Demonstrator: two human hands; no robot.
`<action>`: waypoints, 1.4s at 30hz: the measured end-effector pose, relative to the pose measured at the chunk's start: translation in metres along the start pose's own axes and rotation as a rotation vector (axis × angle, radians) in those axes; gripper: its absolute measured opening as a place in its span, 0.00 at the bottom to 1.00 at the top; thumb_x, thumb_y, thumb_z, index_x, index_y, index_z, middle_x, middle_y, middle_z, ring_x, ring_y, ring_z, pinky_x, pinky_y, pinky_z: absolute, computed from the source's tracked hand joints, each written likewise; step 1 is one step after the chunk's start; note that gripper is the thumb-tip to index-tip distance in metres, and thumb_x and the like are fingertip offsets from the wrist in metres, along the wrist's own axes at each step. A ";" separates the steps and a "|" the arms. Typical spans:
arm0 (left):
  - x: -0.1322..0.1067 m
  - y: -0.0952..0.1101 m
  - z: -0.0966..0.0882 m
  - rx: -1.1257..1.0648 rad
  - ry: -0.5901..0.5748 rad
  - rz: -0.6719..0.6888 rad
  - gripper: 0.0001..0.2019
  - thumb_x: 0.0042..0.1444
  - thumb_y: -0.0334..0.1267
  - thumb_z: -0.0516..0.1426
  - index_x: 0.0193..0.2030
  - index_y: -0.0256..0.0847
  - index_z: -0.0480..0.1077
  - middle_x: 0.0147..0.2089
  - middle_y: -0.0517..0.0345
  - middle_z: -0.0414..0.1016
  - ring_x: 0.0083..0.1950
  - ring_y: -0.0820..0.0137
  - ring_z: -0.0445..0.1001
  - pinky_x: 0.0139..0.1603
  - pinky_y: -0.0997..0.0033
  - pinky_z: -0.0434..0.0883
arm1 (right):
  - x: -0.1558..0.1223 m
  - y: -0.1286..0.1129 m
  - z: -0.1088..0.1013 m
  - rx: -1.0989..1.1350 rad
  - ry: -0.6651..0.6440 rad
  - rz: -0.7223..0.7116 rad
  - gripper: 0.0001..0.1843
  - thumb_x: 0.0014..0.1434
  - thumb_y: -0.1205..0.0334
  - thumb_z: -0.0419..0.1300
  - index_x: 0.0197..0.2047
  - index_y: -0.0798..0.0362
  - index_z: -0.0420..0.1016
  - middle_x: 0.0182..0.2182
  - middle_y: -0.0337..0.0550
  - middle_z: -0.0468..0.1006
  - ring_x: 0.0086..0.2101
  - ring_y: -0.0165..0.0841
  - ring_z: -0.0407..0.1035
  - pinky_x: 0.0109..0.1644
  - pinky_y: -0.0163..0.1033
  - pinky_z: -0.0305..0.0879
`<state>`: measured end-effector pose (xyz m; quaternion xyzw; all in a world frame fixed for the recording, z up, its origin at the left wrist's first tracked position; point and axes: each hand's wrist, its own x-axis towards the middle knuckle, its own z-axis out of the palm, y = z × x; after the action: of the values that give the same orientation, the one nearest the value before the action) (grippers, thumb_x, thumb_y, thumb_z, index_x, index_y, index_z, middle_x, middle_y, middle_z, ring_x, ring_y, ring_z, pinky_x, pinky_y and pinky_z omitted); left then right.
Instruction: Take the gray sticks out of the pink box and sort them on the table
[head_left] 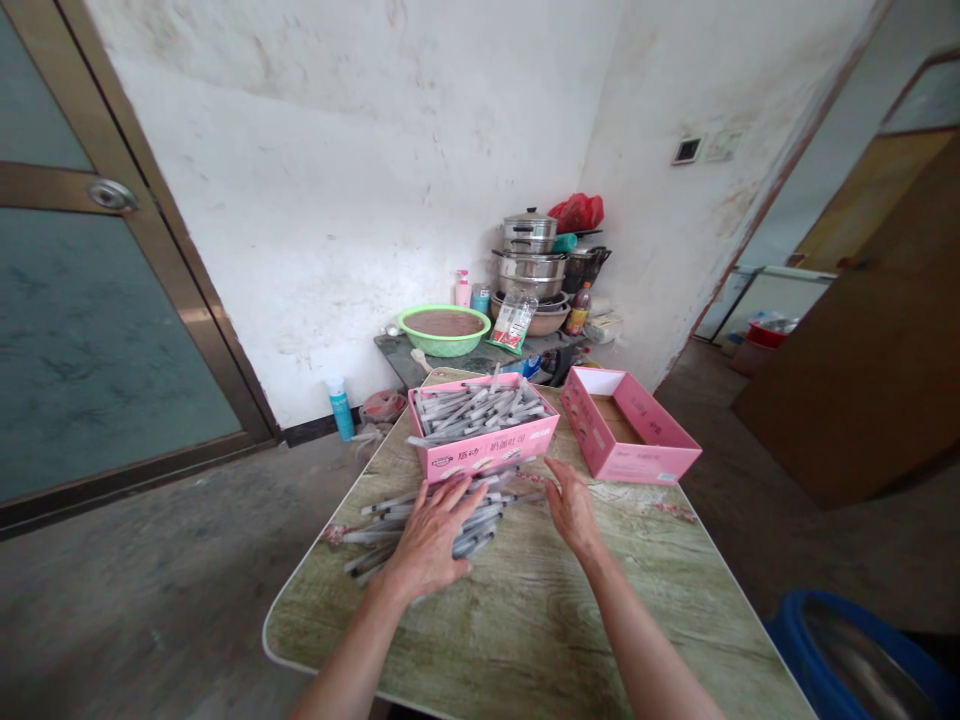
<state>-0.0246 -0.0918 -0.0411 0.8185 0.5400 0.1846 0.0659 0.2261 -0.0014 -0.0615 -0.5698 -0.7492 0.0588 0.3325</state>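
A loose heap of thin grey-white sticks (390,520) lies on the green marbled table (540,620). My left hand (431,540) rests flat on this heap with its fingers spread, open. My right hand (571,508) lies open at the heap's right end, fingers stretched toward the sticks. Just beyond the hands stands a pink box (484,445) filled with several more of the same sticks. To its right sits a second pink box (630,430), which looks empty.
A low shelf behind the table holds a green basin (444,330), stacked steel pots (531,255) and bottles. A glass door (90,330) is at the left, a blue tub (855,650) at the bottom right, and a wooden door (877,340) at the right.
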 end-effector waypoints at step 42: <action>0.011 0.008 0.004 -0.006 -0.062 -0.040 0.53 0.38 0.48 0.66 0.69 0.51 0.44 0.72 0.52 0.44 0.70 0.55 0.45 0.68 0.49 0.38 | 0.025 0.065 -0.086 -0.372 0.151 0.106 0.13 0.64 0.66 0.43 0.47 0.56 0.64 0.51 0.55 0.67 0.40 0.38 0.67 0.33 0.36 0.58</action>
<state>-0.0126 -0.0847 -0.0404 0.8126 0.5535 0.1595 0.0890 0.3246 0.0180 -0.0148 -0.6627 -0.6892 -0.1060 0.2731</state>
